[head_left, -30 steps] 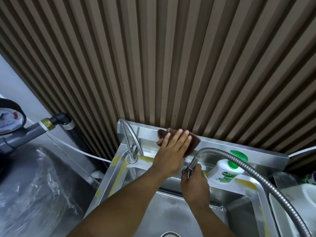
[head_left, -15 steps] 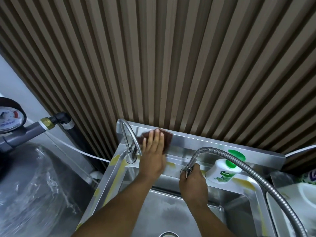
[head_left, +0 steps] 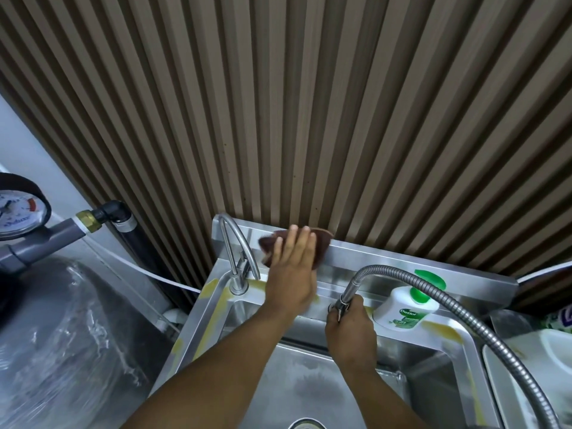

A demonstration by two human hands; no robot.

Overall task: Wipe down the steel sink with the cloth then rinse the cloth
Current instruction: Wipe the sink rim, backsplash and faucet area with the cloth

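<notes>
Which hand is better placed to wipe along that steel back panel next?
Left. The left hand presses the brown cloth flat against the sink's back panel, while the right hand is busy gripping the spray hose.

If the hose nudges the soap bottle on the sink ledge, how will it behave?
The bottle likely slides rather than tips: it looks squat and broad-based. The steel ledge looks smooth, so probably little grip.

The sink [head_left: 371, 258] is shiny brushed steel, and the brown cloth [head_left: 323, 246] looks soft and matt. At four o'clock from it are a ribbed metal hose [head_left: 383, 269] and a glossy white plastic bottle [head_left: 399, 314].
</notes>
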